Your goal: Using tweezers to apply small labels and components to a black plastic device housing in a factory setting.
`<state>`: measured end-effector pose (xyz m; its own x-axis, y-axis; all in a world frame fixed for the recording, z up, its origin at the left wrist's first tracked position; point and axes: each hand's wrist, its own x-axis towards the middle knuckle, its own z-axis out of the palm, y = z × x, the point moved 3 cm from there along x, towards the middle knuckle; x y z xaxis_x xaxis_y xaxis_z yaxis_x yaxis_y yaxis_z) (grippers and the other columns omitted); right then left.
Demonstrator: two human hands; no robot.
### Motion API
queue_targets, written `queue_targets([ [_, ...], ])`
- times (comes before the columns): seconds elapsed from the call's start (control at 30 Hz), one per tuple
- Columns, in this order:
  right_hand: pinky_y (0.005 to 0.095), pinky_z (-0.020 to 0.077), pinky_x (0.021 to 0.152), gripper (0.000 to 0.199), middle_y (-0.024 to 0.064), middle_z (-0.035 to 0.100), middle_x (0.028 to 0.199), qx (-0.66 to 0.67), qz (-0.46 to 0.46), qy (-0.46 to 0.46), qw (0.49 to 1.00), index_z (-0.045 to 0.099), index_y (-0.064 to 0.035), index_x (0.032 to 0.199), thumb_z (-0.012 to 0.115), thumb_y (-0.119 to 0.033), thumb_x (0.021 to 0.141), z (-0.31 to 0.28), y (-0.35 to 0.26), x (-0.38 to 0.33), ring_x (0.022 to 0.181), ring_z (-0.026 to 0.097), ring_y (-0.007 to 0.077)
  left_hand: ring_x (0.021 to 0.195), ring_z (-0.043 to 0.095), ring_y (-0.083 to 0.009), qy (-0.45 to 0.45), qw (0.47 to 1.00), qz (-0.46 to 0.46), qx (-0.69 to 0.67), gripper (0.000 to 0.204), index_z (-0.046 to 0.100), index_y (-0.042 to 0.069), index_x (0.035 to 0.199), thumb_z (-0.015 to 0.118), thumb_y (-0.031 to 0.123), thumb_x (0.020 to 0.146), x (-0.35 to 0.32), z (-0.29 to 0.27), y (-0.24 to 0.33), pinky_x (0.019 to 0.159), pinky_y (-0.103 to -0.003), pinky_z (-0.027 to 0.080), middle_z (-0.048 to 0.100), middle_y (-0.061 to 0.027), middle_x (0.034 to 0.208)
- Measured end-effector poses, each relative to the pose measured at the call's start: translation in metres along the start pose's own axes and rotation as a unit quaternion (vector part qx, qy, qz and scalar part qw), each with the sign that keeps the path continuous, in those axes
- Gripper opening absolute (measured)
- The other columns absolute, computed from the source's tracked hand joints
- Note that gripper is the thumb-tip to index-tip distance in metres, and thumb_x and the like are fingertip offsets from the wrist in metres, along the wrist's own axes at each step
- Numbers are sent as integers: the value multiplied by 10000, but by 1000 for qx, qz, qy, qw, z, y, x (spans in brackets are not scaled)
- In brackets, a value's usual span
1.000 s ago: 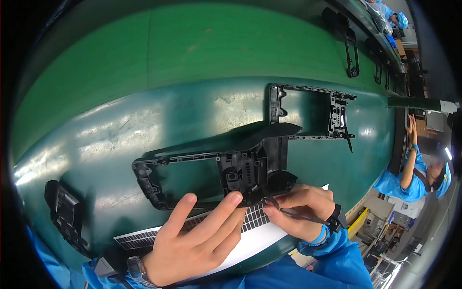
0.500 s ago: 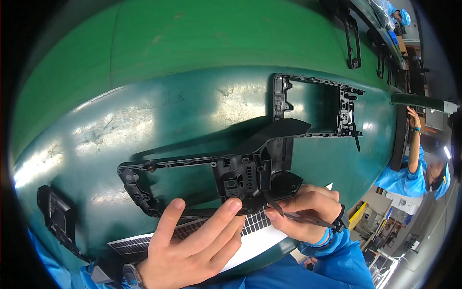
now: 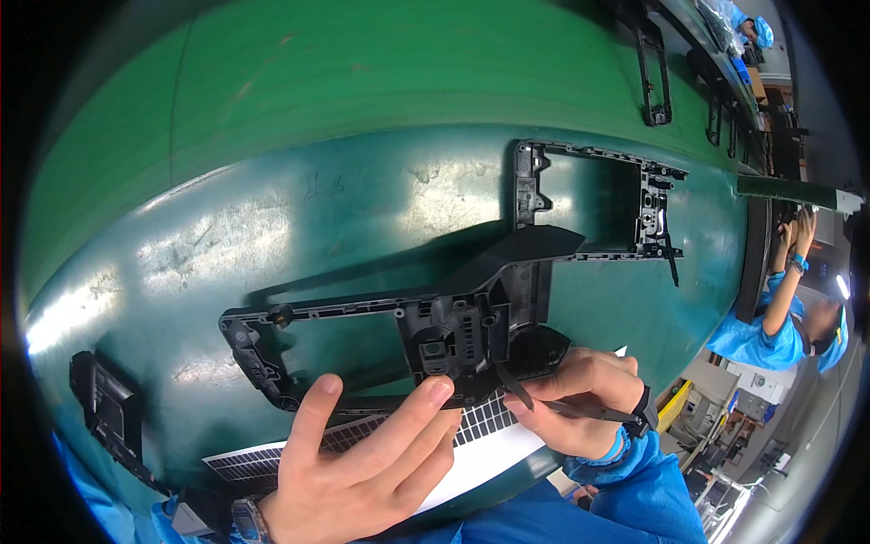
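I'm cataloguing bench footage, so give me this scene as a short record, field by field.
Left hand: fingers spread, fingertips at the near edge of the black frame
Right hand: pinching a slim dark piece beside that frame
Partly under left hand: white sheet with dark grid
Beyond, to the right: second frame
Far left: black part
Surface: dark green table
Right background: person in blue

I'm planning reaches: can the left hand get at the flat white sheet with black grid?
Probably yes: the left hand lies over the sheet, whose white part beside it looks uncovered.
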<state>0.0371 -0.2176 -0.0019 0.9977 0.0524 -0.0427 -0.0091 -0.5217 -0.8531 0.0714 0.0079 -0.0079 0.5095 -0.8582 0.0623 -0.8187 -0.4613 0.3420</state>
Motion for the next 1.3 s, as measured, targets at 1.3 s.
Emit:
queue_targets([
  [1.3,347,570,818,229,70,766,827,48,-84,91,991,709,-56,804,904,-10,693,14,-46,85,904,733,249,1306,592,-336,163,952,-109,-235,739,630,47,1253,933,350,651,33,-28,-65,1151,-538,343,698,-117,1248],
])
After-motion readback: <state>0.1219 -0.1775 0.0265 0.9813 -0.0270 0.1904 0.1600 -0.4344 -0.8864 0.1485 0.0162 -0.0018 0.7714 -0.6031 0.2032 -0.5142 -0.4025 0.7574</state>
